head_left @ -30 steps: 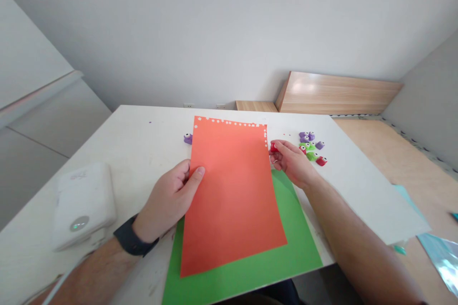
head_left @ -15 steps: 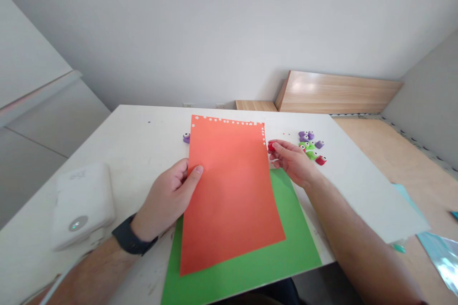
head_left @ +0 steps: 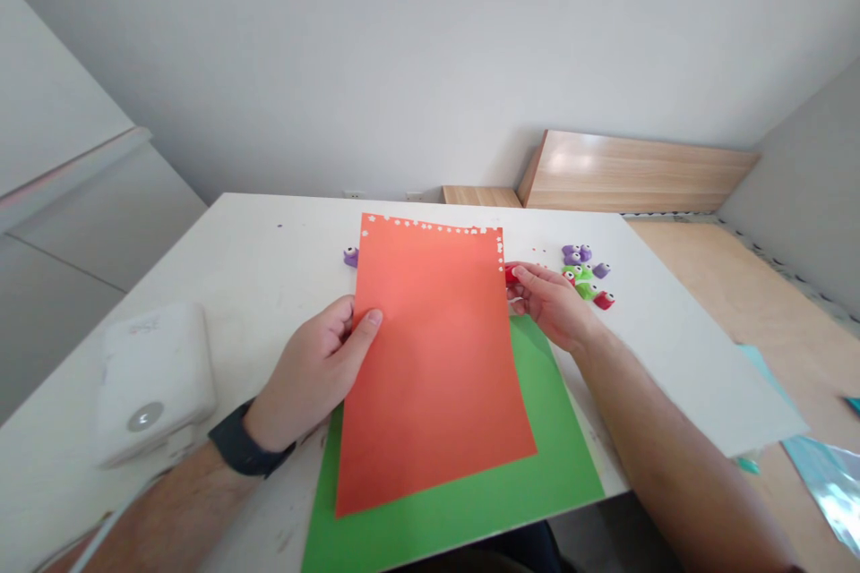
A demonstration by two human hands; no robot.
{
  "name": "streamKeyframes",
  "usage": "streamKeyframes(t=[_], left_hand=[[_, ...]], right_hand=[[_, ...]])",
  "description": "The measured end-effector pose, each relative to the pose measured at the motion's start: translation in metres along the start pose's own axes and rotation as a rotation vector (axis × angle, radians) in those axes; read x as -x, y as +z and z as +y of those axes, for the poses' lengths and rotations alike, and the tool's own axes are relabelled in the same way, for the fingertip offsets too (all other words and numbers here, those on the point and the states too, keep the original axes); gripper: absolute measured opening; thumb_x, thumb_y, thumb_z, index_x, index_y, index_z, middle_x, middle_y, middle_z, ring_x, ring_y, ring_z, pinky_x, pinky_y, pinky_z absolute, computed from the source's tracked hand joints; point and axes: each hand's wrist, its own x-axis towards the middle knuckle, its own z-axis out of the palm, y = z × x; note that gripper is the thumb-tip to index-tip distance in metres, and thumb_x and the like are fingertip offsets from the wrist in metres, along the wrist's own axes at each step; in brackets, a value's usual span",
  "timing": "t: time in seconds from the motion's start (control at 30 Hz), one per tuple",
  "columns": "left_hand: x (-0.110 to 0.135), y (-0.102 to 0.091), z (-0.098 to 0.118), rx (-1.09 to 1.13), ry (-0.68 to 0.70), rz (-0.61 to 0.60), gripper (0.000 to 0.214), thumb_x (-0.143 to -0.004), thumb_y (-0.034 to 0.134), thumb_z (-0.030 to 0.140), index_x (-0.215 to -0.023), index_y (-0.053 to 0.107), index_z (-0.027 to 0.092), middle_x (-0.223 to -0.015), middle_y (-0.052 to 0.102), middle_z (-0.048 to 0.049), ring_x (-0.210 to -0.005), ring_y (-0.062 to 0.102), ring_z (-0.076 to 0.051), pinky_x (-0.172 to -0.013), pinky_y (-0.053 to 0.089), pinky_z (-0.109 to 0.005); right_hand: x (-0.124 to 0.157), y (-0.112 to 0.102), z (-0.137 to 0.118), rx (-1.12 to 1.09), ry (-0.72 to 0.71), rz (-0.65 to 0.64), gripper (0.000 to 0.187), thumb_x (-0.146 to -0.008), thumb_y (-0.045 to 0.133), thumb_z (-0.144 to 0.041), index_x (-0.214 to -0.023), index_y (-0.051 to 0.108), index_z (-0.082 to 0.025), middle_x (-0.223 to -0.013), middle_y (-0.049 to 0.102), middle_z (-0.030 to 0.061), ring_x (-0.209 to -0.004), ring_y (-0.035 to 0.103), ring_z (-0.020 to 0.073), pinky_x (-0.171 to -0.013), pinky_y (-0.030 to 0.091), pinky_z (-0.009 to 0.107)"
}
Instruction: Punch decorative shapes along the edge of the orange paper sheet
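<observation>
My left hand [head_left: 329, 363] grips an orange sheet of paper [head_left: 434, 349] at its left edge, thumb on top and fingers behind. Small star- and flower-like holes run along the sheet's top edge and down the upper right edge. My right hand [head_left: 547, 300] is closed on a small red craft punch [head_left: 511, 274] at the paper's right edge, just below the lowest holes. The paper partly hides the punch. Beneath the sheet lies a green board [head_left: 551, 412]. A purple punch [head_left: 350, 257] shows partly behind the paper's left edge.
Several purple, green and red punches [head_left: 586, 272] lie in a group right of my right hand. A white device [head_left: 156, 380] with a round button and a cable is on the left of the white table [head_left: 269, 277]. Tiny paper bits lie near the punches.
The red punch has slid onto the paper's right edge. The paper has shifted slightly right at its top. Both hands keep their hold.
</observation>
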Motion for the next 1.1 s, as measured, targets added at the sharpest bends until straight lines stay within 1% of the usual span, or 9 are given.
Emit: streamKeyframes(t=[0.17,0.33,0.67,0.73,0.87,1.0,1.1], left_hand=[[-0.0005,-0.0005,-0.0034,0.008,0.000,-0.031,0.036,-0.103,0.056,0.060,-0.098,0.064,0.025,-0.095,0.077,-0.0021,-0.084,0.070,-0.023,-0.070,0.052,-0.031],[-0.0009,-0.0007,-0.0035,0.012,-0.001,-0.026,0.035,-0.104,0.056,0.059,-0.099,0.063,0.025,-0.093,0.076,-0.0018,-0.083,0.070,-0.024,-0.070,0.052,-0.031],[-0.0011,-0.0003,0.0013,0.036,-0.007,-0.037,0.034,-0.103,0.058,0.058,-0.103,0.066,0.025,-0.103,0.079,-0.0020,-0.087,0.072,-0.023,-0.073,0.053,-0.031],[-0.0011,0.0000,0.0020,0.050,-0.007,-0.043,0.035,-0.103,0.057,0.059,-0.103,0.065,0.025,-0.102,0.079,-0.0017,-0.087,0.072,-0.023,-0.073,0.053,-0.031],[-0.0007,-0.0004,0.0019,0.046,-0.011,-0.038,0.036,-0.103,0.058,0.060,-0.098,0.064,0.025,-0.093,0.077,-0.0008,-0.082,0.071,-0.023,-0.070,0.052,-0.031],[-0.0004,-0.0006,-0.0006,0.052,-0.012,-0.041,0.035,-0.103,0.058,0.059,-0.101,0.065,0.025,-0.099,0.079,-0.0022,-0.086,0.072,-0.024,-0.071,0.053,-0.032],[-0.0007,0.0002,-0.0017,0.069,-0.009,-0.043,0.036,-0.102,0.058,0.060,-0.103,0.066,0.025,-0.100,0.079,-0.0029,-0.087,0.072,-0.025,-0.071,0.054,-0.032]], right_hand=[[0.0006,-0.0005,-0.0008,-0.003,0.001,0.000,0.032,-0.088,0.082,-0.050,-0.104,0.078,-0.023,-0.099,0.072,0.0051,-0.079,0.060,0.0160,-0.060,0.041,0.027],[0.0025,-0.0010,-0.0032,-0.008,-0.003,0.038,0.030,-0.086,0.084,-0.049,-0.101,0.078,-0.024,-0.097,0.071,0.0039,-0.079,0.061,0.0158,-0.060,0.042,0.027],[-0.0008,-0.0036,0.0031,-0.016,0.006,0.007,0.031,-0.088,0.083,-0.049,-0.104,0.079,-0.023,-0.100,0.073,0.0052,-0.081,0.061,0.0162,-0.061,0.041,0.028],[-0.0005,-0.0038,0.0029,-0.020,0.000,-0.002,0.030,-0.089,0.083,-0.048,-0.104,0.079,-0.023,-0.100,0.073,0.0053,-0.082,0.061,0.0160,-0.061,0.041,0.028],[0.0008,-0.0024,0.0012,-0.013,-0.005,-0.005,0.029,-0.088,0.084,-0.048,-0.101,0.080,-0.022,-0.100,0.071,0.0051,-0.081,0.060,0.0153,-0.061,0.041,0.028],[0.0005,-0.0014,0.0005,0.002,-0.007,0.046,0.030,-0.086,0.086,-0.049,-0.101,0.080,-0.024,-0.098,0.071,0.0043,-0.081,0.060,0.0153,-0.061,0.041,0.028],[-0.0002,-0.0013,0.0008,0.007,-0.005,0.033,0.030,-0.087,0.085,-0.048,-0.104,0.080,-0.024,-0.100,0.072,0.0044,-0.084,0.061,0.0157,-0.062,0.042,0.028]])
